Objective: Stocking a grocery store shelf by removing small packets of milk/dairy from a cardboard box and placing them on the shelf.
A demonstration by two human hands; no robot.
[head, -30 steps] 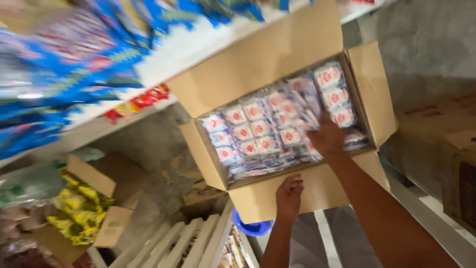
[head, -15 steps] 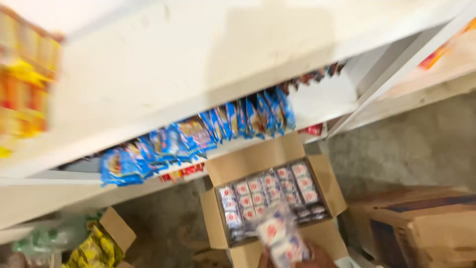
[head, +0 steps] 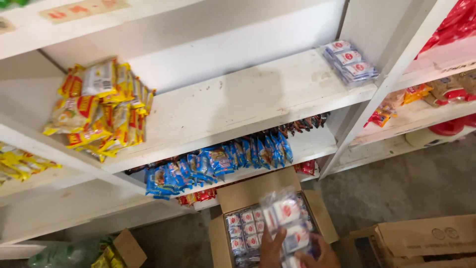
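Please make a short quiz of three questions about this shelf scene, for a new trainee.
1. True or false: both hands hold a clear pack of small white packets above the open cardboard box.
2. Which packets lie on the left part of the wide white shelf? A) blue B) yellow C) black
3. Fill the gap: a clear pack of white packets already on the shelf lies at the shelf's ____ end.

Key:
1. True. The left hand and the right hand both grip it.
2. B. The yellow packets are piled there; the blue packets stand one shelf lower.
3. Right.
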